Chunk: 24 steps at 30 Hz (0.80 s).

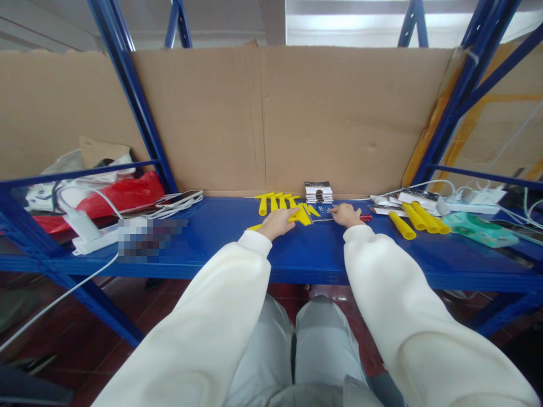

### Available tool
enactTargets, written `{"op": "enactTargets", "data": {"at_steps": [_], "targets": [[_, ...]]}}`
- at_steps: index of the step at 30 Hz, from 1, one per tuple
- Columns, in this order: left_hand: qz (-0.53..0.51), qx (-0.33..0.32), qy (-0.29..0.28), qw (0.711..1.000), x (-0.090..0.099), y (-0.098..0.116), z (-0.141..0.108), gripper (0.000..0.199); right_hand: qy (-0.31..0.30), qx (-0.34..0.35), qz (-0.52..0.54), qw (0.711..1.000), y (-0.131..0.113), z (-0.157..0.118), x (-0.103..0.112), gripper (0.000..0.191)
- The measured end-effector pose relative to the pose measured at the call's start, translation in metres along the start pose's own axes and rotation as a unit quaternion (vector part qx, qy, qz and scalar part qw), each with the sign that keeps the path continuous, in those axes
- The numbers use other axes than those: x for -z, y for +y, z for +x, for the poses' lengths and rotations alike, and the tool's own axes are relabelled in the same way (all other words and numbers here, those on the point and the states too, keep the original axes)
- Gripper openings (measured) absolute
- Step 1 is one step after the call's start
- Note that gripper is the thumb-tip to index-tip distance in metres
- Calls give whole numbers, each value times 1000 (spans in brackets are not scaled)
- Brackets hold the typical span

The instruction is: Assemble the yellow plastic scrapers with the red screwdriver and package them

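My left hand is closed around a yellow plastic scraper, its wide head showing past the fingers and its handle end sticking out to the left. My right hand rests low over the blue shelf, fingers drawn together beside some tiny metal parts; what they pinch, if anything, is too small to make out. Across the shelf under that hand lies a screwdriver, red handle to the right, thin shaft to the left. Small yellow wedge-shaped pieces lie just beyond the scraper head.
Several yellow T-shaped scrapers line the back beside stacked small boxes. Yellow tubular handles and a green packet lie to the right. A power strip and cables sit left. Cardboard walls the rear.
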<state>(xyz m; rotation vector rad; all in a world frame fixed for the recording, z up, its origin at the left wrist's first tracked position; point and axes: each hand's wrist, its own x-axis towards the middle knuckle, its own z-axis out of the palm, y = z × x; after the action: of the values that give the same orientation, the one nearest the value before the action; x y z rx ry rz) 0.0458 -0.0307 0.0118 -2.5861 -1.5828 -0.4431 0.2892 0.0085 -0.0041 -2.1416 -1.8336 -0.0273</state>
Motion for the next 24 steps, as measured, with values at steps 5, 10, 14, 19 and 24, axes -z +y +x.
{"op": "enactTargets", "data": {"at_steps": [5,10,14,19,24], "targets": [[-3,1,4,1000,-1,0,0,58,-8,30,-19,999,0,3,-5,42],[-1,1,0,1000,0,1,-1,58,-3,42,-32,999,-4,1,-5,40],[-5,-1,-3,1000,0,0,0,59,23,55,-38,998,-8,-2,-3,34],[-6,-13,-4,1000,-1,-1,1,59,31,61,-26,997,-13,-4,-2,37],[-1,-10,-2,1000,-1,-1,1,59,15,58,-27,998,-16,-5,-1,33]]}}
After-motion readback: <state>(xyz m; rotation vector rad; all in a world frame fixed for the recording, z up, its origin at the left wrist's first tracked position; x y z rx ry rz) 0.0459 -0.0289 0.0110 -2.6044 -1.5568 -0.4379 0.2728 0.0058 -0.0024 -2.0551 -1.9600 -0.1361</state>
